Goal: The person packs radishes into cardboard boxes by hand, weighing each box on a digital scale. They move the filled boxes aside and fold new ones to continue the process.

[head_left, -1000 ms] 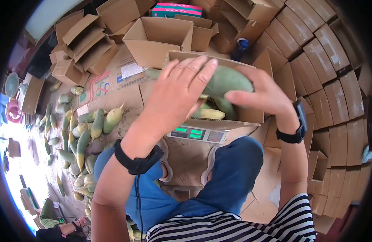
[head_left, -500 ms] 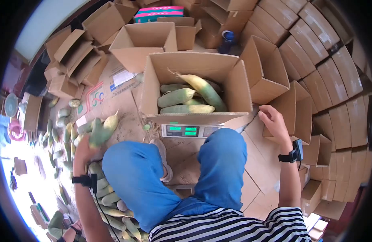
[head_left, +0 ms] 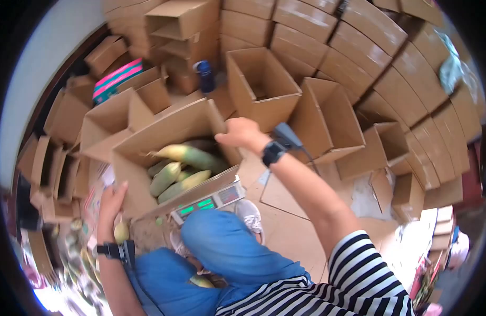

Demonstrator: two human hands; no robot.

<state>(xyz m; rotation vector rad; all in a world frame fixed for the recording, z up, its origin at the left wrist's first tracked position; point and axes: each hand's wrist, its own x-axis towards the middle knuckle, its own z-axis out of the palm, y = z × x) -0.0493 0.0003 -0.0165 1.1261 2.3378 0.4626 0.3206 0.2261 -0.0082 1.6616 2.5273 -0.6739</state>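
Observation:
A cardboard box (head_left: 128,181) stands tilted in view on a digital scale (head_left: 235,193) with lit green displays. Inside it lie several green-and-white radishes (head_left: 187,155). My right hand (head_left: 242,132) grips the top edge of the box's right wall, thumb and fingers closed over it. On the other side, my left hand (head_left: 111,203) is beside the box's left wall, fingers stretched out, with no radish in it; whether it presses on the cardboard is hard to tell. Just below that hand a pale radish (head_left: 122,231) shows.
Open cardboard boxes (head_left: 261,97) stand beyond and to the right, before stacked closed cartons (head_left: 369,42). A blue bottle (head_left: 205,76) stands at the back. More radishes (head_left: 77,253) lie blurred on the floor at left. Another person (head_left: 459,250) is at far right.
My left hand has let go of the radish it held and moved up beside the box. My right hand has come onto the box's right edge. The view has turned right.

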